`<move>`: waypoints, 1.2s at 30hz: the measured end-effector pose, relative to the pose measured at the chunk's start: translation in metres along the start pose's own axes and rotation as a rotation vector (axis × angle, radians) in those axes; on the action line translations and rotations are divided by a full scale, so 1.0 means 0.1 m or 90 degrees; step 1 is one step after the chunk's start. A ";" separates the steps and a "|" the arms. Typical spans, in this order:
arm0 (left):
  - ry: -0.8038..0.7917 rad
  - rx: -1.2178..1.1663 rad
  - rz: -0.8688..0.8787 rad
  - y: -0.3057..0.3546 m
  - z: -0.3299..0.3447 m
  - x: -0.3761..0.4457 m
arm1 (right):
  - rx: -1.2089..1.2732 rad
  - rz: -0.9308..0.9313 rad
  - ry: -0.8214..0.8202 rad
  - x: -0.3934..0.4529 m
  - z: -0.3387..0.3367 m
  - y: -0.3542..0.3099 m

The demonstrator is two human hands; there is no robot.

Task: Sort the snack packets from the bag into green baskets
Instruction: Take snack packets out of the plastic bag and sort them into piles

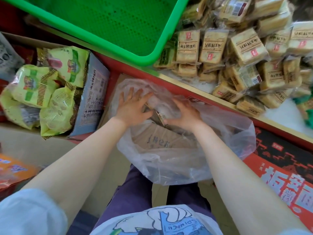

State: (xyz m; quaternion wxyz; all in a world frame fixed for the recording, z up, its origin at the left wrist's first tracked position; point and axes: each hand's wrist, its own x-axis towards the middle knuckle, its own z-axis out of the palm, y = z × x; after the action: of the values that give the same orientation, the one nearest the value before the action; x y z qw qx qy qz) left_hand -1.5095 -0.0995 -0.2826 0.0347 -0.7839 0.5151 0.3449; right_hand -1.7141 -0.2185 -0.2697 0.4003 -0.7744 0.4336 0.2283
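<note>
Both hands are in the bag point(169, 150). The left hand point(133, 106) lies flat and released; the right hand point(184, 114) seems to be grasping a packet point(160, 116). The basket point(105, 22) waits at eleven o'clock, nearer the left.

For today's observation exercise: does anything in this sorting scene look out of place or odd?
Yes. The green basket shows no packets inside, while tan snack packets lie heaped loose on the shelf beside it. Both hands are at the clear plastic bag.

Your bare arms stretched forward, left hand point(133, 106) fingers spread and straight, right hand point(183, 114) angled inward, fingers blurred
</note>
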 end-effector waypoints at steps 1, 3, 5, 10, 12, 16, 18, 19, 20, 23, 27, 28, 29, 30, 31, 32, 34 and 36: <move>-0.009 -0.001 0.003 -0.01 -0.01 0.01 | 0.026 0.017 0.008 0.05 0.00 0.05; -0.027 -0.006 0.010 -0.04 0.00 0.05 | 0.052 0.037 0.024 0.10 0.00 0.07; -0.039 -0.002 0.013 -0.05 0.03 0.06 | -0.005 0.046 0.047 0.07 0.01 0.03; -0.041 0.005 -0.003 -0.02 0.08 0.17 | -0.010 -0.137 0.230 -0.30 0.20 -0.25; -0.049 0.014 -0.003 -0.03 0.08 0.18 | -0.066 -0.206 0.153 -0.24 0.28 -0.32; -0.002 -0.024 0.033 -0.09 0.09 -0.04 | -0.207 -0.121 0.028 0.05 0.19 -0.17; 0.019 -0.043 0.059 -0.10 0.15 -0.19 | -0.193 -0.039 0.035 0.07 0.09 -0.08; 0.013 -0.048 0.067 -0.09 0.19 -0.25 | -0.181 -0.018 0.040 0.04 0.06 -0.07; 0.001 -0.051 0.066 -0.08 0.23 -0.28 | -0.171 -0.014 0.050 0.00 0.05 -0.09; -0.012 -0.057 0.042 -0.03 0.29 -0.26 | -0.110 -0.064 0.173 -0.22 0.17 -0.18; -0.004 -0.061 0.035 0.05 0.18 -0.13 | 0.071 -0.112 0.350 -0.45 0.52 -0.20; -0.007 -0.063 0.033 0.07 0.16 -0.11 | 0.136 -0.064 0.302 -0.44 0.60 -0.20; -0.005 -0.066 0.034 0.10 0.15 -0.12 | 0.205 0.008 0.249 -0.41 0.68 -0.18; 0.006 -0.072 0.040 0.13 0.16 -0.15 | 0.283 0.095 0.219 -0.35 0.76 -0.16; 0.029 -0.088 0.048 0.15 0.18 -0.22 | 0.367 0.179 0.214 -0.28 0.84 -0.13; 0.054 -0.118 0.051 0.17 0.22 -0.31 | 0.430 0.244 0.226 -0.21 0.91 -0.12; 0.090 -0.192 0.023 0.20 0.34 -0.54 | 0.497 0.291 0.256 -0.05 1.01 -0.14; 0.085 -0.263 -0.030 0.17 0.47 -0.72 | 0.550 0.316 0.269 0.08 1.05 -0.17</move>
State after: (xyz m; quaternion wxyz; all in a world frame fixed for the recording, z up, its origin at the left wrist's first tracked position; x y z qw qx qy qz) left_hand -1.5643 -0.0321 -0.2722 -0.1527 -0.8072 0.4164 0.3895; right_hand -1.6964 -0.1315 -0.3284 0.5203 -0.4427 0.7290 -0.0436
